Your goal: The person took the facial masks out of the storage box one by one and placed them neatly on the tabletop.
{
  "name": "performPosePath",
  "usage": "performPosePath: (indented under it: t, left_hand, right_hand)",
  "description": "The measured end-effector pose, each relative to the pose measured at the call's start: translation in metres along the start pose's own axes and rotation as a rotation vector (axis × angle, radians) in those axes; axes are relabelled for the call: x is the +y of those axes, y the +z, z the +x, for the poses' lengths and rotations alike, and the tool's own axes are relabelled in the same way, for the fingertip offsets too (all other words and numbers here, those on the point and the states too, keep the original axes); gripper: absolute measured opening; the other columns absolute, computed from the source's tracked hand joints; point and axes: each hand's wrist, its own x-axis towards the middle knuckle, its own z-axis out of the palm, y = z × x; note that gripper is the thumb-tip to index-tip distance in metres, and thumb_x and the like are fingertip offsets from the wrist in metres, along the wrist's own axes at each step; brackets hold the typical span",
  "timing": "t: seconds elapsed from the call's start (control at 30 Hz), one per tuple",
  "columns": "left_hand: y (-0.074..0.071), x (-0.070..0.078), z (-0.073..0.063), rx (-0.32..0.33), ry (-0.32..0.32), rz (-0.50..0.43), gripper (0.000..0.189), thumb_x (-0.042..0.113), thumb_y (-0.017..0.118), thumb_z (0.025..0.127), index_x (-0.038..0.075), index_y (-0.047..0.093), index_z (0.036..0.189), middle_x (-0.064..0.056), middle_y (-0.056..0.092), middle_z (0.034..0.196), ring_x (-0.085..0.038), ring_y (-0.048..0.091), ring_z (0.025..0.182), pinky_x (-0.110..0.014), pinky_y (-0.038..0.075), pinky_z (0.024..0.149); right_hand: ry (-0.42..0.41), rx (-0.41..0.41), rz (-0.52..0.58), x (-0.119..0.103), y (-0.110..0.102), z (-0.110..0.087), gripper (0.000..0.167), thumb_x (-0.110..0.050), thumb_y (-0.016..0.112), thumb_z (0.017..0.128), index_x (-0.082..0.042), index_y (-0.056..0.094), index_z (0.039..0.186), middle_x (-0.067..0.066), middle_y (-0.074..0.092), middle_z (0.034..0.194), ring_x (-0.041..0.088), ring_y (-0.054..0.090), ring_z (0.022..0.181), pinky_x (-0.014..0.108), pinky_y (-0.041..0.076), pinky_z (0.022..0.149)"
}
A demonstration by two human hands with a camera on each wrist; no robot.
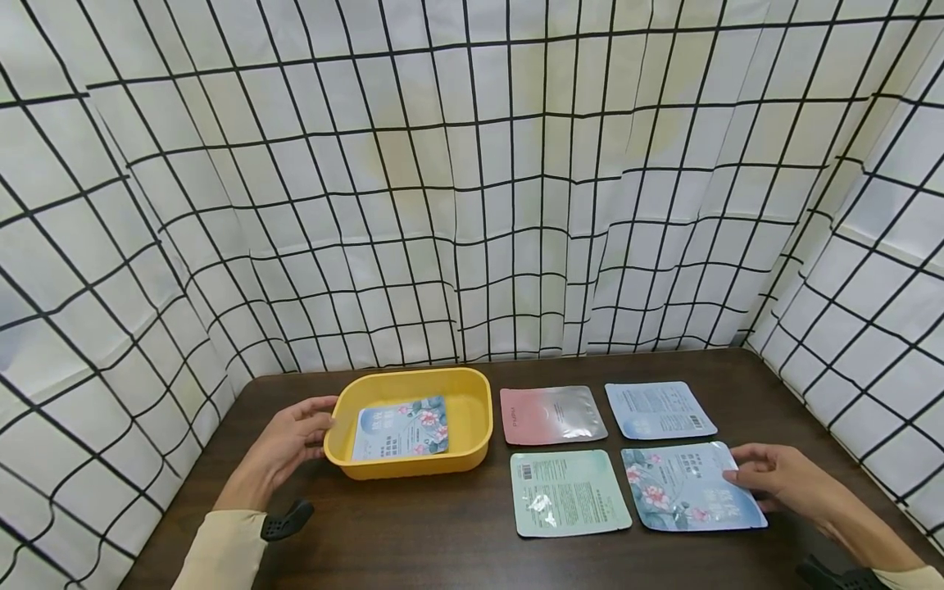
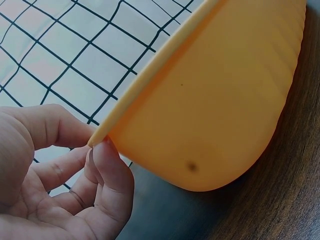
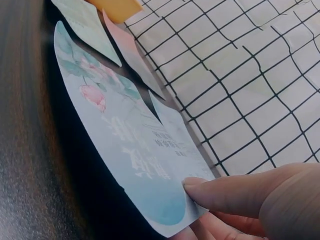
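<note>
My left hand (image 1: pixel 295 434) pinches the rim of a yellow plastic basin (image 1: pixel 469 410) between thumb and fingers. In the left wrist view the basin's smooth outer wall (image 2: pixel 215 100) fills much of the picture. Inside the basin lies a pale blue sheet mask packet (image 1: pixel 401 430) printed with pink flowers. My right hand (image 1: pixel 789 483) pinches the right edge of a similar blue floral packet (image 1: pixel 686 492), thumb on top and fingers beneath. Close up in the right wrist view, that packet (image 3: pixel 125 135) tilts, with the thumb (image 3: pixel 225 192) near its corner.
Behind the held packet lies a pale blue packet (image 1: pixel 660 410), text side up. To the left are a pink and silver packet (image 1: pixel 553 415) and a green one (image 1: pixel 569 493). The dark wooden table (image 1: pixel 413 533) ends at white curtains with black grid lines (image 1: pixel 501 205).
</note>
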Motion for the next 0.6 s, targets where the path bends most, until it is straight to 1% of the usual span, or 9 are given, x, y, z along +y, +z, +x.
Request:
performPosePath:
  t: [0.17,0.33,0.43,0.53,0.6]
  left_hand:
    - [-0.0004,-0.0002,0.0000,0.001,0.000,-0.004,0.057,0.017,0.058,0.101,0.003,0.038,0.153,-0.020,0.057,0.135,-0.020,0.064,0.096,-0.034,0.058,0.080]
    - [-0.0005,-0.0001,-0.0007,0.004,-0.003,-0.004,0.057,0.017,0.058,0.101,0.002,0.039,0.152,-0.020,0.057,0.133,-0.020,0.064,0.096,-0.034,0.058,0.080]
    - [-0.0003,0.0000,-0.0010,0.004,-0.004,-0.001,0.057,0.017,0.058,0.101,0.002,0.038,0.153,-0.020,0.057,0.134,-0.021,0.064,0.096,-0.034,0.058,0.080]
    - [0.0000,0.0001,-0.0010,0.004,-0.004,0.001,0.057,0.017,0.058,0.101,0.003,0.038,0.153,-0.020,0.056,0.135,-0.021,0.064,0.096,-0.034,0.058,0.080]
    - [-0.0001,0.0001,-0.0009,0.004,-0.005,0.000,0.057,0.017,0.058,0.101,0.003,0.039,0.153,-0.020,0.056,0.135,-0.021,0.064,0.096,-0.034,0.058,0.080]
  right_hand:
    - [0.002,0.001,-0.020,-0.0013,-0.0007,0.0002,0.073,-0.032,0.076,0.091,0.016,0.046,0.139,0.012,0.073,0.109,0.021,0.066,0.090,0.041,0.059,0.076]
    - [-0.015,0.011,-0.073,-0.0021,-0.0027,0.0002,0.071,-0.032,0.075,0.092,0.016,0.049,0.137,0.020,0.069,0.119,0.022,0.065,0.095,0.042,0.059,0.079]
    - [-0.027,0.022,-0.103,-0.0024,-0.0046,-0.0007,0.062,-0.030,0.073,0.094,0.014,0.054,0.134,0.024,0.065,0.123,0.024,0.065,0.099,0.044,0.060,0.080]
    - [-0.041,0.037,-0.135,-0.0038,-0.0074,-0.0018,0.050,-0.025,0.071,0.095,0.013,0.060,0.127,0.023,0.067,0.118,0.025,0.066,0.100,0.044,0.060,0.079]
    - [-0.050,0.043,-0.150,-0.0068,-0.0096,-0.0022,0.046,-0.022,0.069,0.097,0.014,0.061,0.124,0.020,0.069,0.115,0.025,0.067,0.100,0.045,0.060,0.078]
